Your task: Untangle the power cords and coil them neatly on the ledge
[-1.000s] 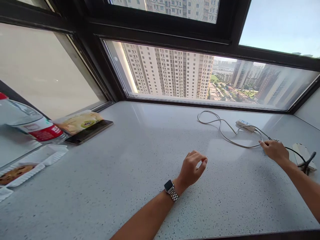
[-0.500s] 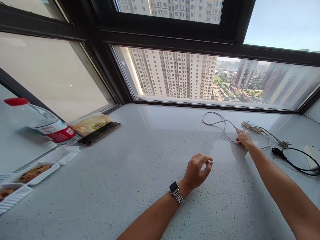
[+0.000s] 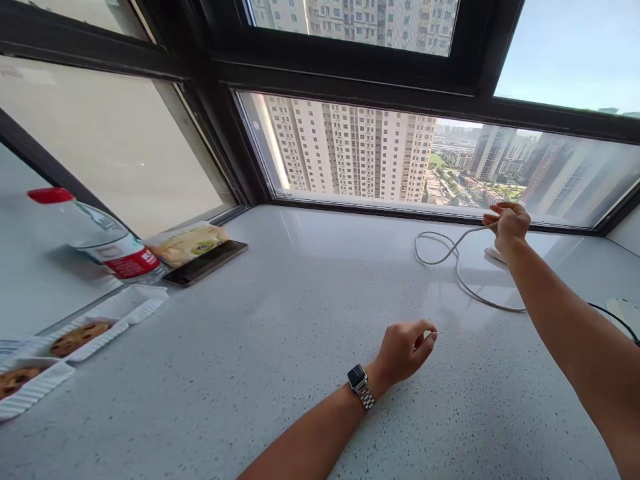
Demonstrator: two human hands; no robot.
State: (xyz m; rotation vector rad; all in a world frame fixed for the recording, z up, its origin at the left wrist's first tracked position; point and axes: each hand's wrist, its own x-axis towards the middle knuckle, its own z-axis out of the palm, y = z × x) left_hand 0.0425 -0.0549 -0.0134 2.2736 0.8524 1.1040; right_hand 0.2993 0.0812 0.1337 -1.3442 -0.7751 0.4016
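My right hand (image 3: 511,227) is raised near the window, its fingers closed on the light grey power cord (image 3: 493,308). From those fingers the cord runs left into a loop on the counter, then curves back right beneath my forearm. Behind my wrist, only one end of the white power strip (image 3: 496,254) shows. Lower down, my left hand (image 3: 406,350) hovers over or rests on the counter; I cannot tell which. Its fingers are curled, thumb and forefinger tips close together with nothing between them. A watch (image 3: 358,377) with a metal band is on that wrist.
Along the left lie a plastic bottle (image 3: 107,233) with a red cap, a yellowish packet (image 3: 193,241), a dark phone (image 3: 207,262) and a white tray (image 3: 145,305) with cookies. A black cable (image 3: 614,315) shows at far right. The window frame (image 3: 370,208) bounds the speckled counter (image 3: 240,360).
My right hand has lifted the cord up toward the window. My forearm now hides the plug and most of the power strip. The left hand stays nearly in place; the view has shifted slightly.
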